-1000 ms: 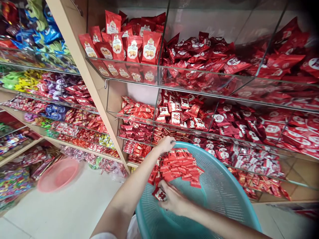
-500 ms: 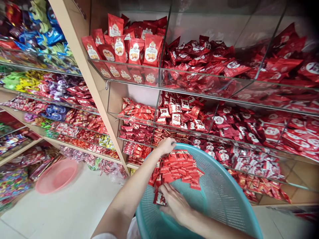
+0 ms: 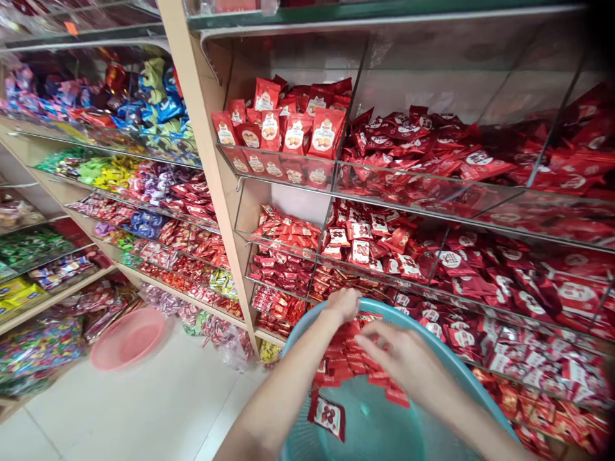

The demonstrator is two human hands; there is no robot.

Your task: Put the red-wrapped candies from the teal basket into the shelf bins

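Packets (image 3: 350,360), red ones, heaped inside my blue basket (image 3: 375,426); my left hand (image 3: 344,305) is clamped on its far rim (image 3: 385,306). Right hand (image 3: 394,351) over the heap, fingers parted; touching or not, I can't tell. One white-fronted packet (image 3: 328,416) lies nearer me.

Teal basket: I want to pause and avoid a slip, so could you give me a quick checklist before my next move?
1. Left hand at the far rim of the teal basket: ok.
2. Red packets inside the basket: ok, bunched toward the far side.
3. Packets all alike: not ok; a white-fronted packet lies nearer than the red ones.
4. Right hand free of packets: cannot tell; its fingers are over the red packets.
5. Pink basin clear of the basket: ok, apart on the floor.
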